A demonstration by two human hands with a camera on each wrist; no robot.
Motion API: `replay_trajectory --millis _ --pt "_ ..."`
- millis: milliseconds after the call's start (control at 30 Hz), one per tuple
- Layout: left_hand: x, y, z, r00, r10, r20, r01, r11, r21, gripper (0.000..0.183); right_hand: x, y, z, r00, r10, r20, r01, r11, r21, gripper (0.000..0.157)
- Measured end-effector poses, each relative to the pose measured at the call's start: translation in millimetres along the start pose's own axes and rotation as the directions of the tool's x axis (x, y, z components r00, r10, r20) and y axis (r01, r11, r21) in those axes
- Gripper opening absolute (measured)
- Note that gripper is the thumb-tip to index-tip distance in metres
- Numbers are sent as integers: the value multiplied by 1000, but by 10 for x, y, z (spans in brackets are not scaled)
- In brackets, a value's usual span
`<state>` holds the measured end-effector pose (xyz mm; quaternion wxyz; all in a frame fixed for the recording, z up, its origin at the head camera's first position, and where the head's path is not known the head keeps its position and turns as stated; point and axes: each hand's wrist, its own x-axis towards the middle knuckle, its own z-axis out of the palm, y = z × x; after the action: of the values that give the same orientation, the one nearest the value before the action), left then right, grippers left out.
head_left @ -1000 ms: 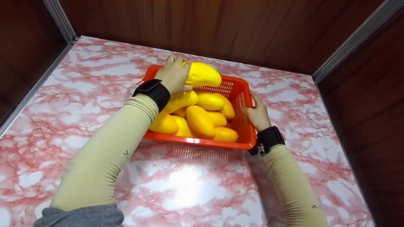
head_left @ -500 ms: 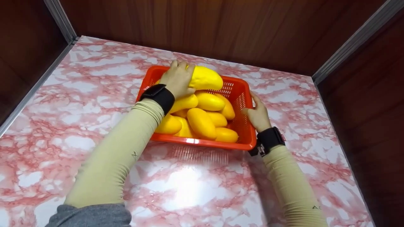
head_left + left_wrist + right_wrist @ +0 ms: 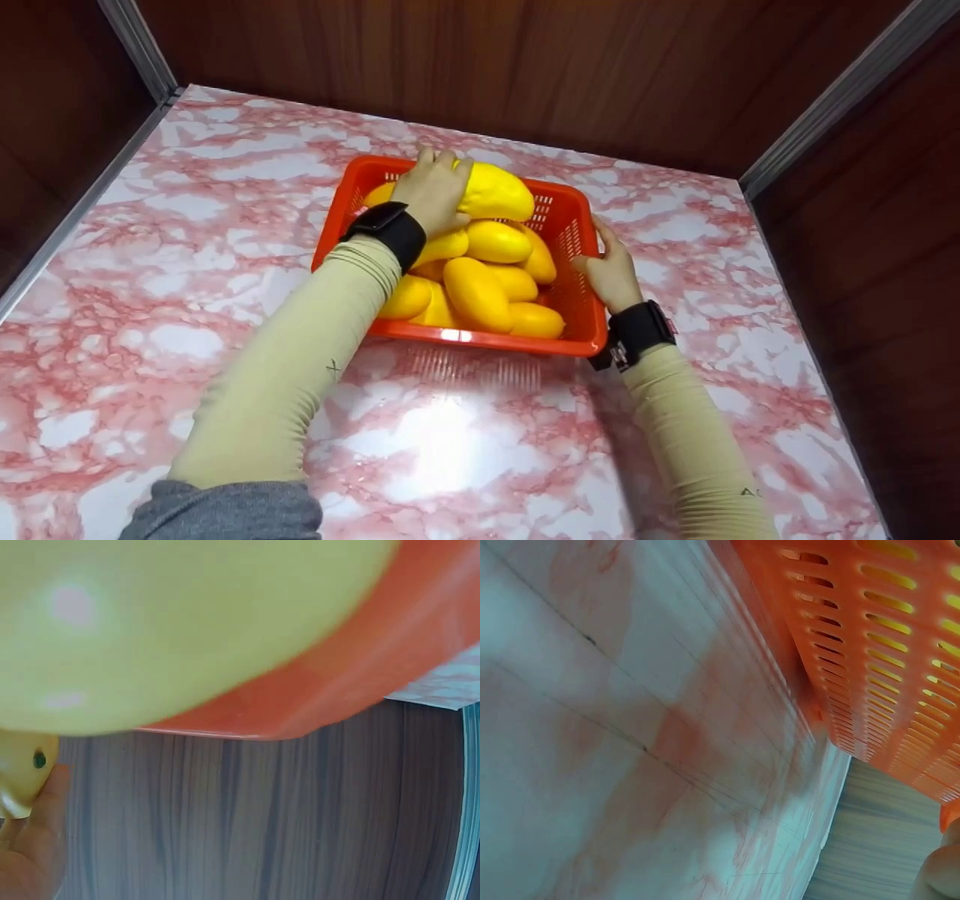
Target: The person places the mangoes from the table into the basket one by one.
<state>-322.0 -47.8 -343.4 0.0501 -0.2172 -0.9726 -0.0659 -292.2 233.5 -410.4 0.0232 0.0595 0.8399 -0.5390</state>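
My left hand [image 3: 435, 193] grips a bright yellow, slightly lumpy mango [image 3: 499, 193] at the back of the red plastic basket [image 3: 480, 339]. Several smooth, deeper yellow mangoes [image 3: 478, 294] lie heaped in the basket; my left hand and forearm hide some of them. With thumb inside and fingers outside, my right hand [image 3: 616, 271] holds the basket's right rim. In the left wrist view, the left hand [image 3: 34, 855] is at the lower left on a mango with a dark stem spot [image 3: 40, 759]. The right wrist view shows the basket's slotted side [image 3: 870, 667] and part of the right hand [image 3: 939, 870].
The basket stands on a red-and-white marbled table [image 3: 247, 420]. Dark wood-grain panels [image 3: 480, 75] enclose it at the back and sides, with metal corner strips [image 3: 832, 90]. Black bands [image 3: 384, 229] are strapped round both wrists.
My left hand has moved slightly right and toward me, lowering the bright yellow mango into the back of the basket. Another mango has come into view behind that hand. The right hand stays put.
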Motion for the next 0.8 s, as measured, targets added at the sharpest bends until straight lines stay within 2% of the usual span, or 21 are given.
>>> replay_trajectory --millis 267,800 --pt "50 102 1 1000 12 13 -12 999 32 72 7 -4 -12 1000 17 -7 -17 998 -59 83" --pt "136 223 24 999 19 32 -20 999 31 64 21 16 4 1000 11 -4 -11 999 -51 81"
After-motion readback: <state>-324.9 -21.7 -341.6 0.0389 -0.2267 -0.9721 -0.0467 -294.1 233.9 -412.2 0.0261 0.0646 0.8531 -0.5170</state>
